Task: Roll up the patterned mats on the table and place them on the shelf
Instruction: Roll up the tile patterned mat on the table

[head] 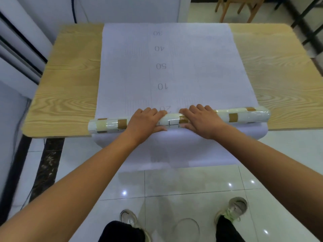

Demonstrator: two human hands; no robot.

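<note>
A mat lies on the wooden table (66,88), its white back (174,67) facing up with grey numbers printed down the middle. Its near part is rolled into a tube (111,124) showing a white and brown check pattern, lying across the table's front edge. My left hand (146,121) rests on the roll left of centre, fingers curled over the top and thumb at the near side. My right hand (201,120) grips the roll just right of centre in the same way. A loose flap of the mat (174,147) hangs over the front edge below the roll.
White wall panels and dark cables stand at the left. A wooden chair (244,7) and black metal frame legs (307,20) are beyond the table's far right corner. My shoes (234,208) stand on glossy white floor tiles.
</note>
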